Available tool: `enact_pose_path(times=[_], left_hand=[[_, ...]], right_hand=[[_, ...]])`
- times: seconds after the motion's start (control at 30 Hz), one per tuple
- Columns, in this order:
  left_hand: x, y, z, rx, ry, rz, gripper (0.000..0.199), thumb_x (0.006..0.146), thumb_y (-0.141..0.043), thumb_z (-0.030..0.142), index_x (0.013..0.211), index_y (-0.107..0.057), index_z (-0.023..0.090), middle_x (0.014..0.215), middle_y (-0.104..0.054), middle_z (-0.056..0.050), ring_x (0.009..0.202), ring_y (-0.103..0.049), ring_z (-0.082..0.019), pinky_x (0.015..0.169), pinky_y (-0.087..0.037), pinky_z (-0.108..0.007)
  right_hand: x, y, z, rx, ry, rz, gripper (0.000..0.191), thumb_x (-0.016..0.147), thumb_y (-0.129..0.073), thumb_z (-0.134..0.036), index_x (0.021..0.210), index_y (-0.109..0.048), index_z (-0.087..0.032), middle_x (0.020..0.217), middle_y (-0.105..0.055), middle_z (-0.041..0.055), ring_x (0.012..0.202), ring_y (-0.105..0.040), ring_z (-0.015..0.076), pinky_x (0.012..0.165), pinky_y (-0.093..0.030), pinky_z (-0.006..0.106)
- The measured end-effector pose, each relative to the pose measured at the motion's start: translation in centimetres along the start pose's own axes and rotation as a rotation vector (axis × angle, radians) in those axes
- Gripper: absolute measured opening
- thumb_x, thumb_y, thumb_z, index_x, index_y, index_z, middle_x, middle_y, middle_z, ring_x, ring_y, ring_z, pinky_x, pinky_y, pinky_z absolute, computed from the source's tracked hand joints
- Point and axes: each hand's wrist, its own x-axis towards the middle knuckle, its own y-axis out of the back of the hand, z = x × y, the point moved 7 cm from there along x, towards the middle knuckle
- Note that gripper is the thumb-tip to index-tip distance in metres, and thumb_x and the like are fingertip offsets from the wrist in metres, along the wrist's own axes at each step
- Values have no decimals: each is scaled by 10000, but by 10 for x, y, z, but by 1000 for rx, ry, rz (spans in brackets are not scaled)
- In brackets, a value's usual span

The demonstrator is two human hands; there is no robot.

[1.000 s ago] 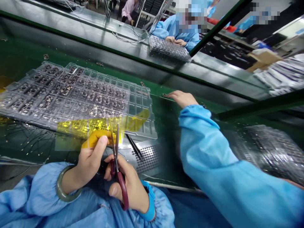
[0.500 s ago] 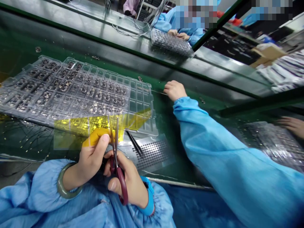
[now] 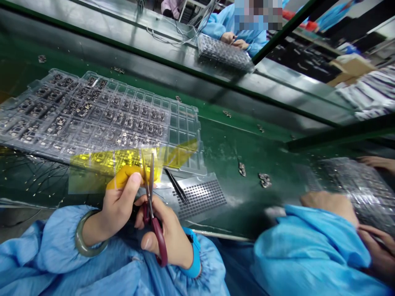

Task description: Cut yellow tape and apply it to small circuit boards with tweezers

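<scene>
My left hand [image 3: 121,201] pinches a yellow transparent film [image 3: 92,164], which spreads over the front edge of the clear plastic trays [image 3: 185,119]. In my right hand [image 3: 168,232] are dark red-handled scissors [image 3: 159,240], blades pointing up and slightly apart. The film lies at the blades, beside my left fingertips. Small circuit boards fill many compartments of the trays. Black tweezers [image 3: 176,187] rest to the right of the scissors, partly on a clear sheet with rows of small dark rectangles [image 3: 203,195].
Small boards [image 3: 264,180] lie on the green table [image 3: 228,148]. At the right, a co-worker's blurred hand [image 3: 330,203] and blue sleeve are beside more trays [image 3: 354,181]. Across the bench, another person handles a tray stack [image 3: 224,53]. Thin black wires [image 3: 37,172] lie at the left.
The co-worker's arm has drawn back from the middle of the table toward the lower right, uncovering small boards. My hands, the film and the scissors have barely moved.
</scene>
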Motion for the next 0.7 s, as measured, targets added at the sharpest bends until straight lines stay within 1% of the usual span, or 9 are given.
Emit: enact_pose_path(times=[0.2,0.37,0.47,0.6,0.7], left_hand=[[1,1,-1,-7,7,16,275,944,-553,457,889,-653,207,785,-645,-20,773,-613,-149,756,-505,-256],[1,3,-5,-11,11,24,277,931,-571,459,868,-646,200,760,-639,-17,716,-615,-152,705,-525,-264],[1,3,-5,-31,14,15,264,945,-554,445,903,-649,202,783,-671,-24,746,-644,-162,716,-532,-269],[0,0,1,-22,-29,-11,242,967,-528,413,918,-646,208,795,-704,-22,769,-672,-170,746,-538,-284],[0,-2,5,25,-46,-19,266,978,-507,413,897,-657,208,797,-705,-20,773,-667,-166,741,-532,-278]], right_hand=[[1,0,-2,3,-2,-4,851,616,-566,-897,1067,-577,-176,715,-657,51,673,-571,198,657,-481,318],[1,1,-3,33,-16,8,810,632,-583,-877,1045,-586,-180,682,-649,33,633,-556,182,622,-458,296],[1,1,-2,48,-31,34,777,636,-606,-859,1008,-606,-177,639,-630,18,606,-540,171,603,-438,285],[0,2,1,58,-43,74,758,604,-648,-846,949,-629,-171,605,-614,14,599,-533,169,588,-425,279],[1,2,3,68,-45,77,760,604,-649,-849,946,-626,-171,600,-612,14,579,-522,162,576,-424,277]])
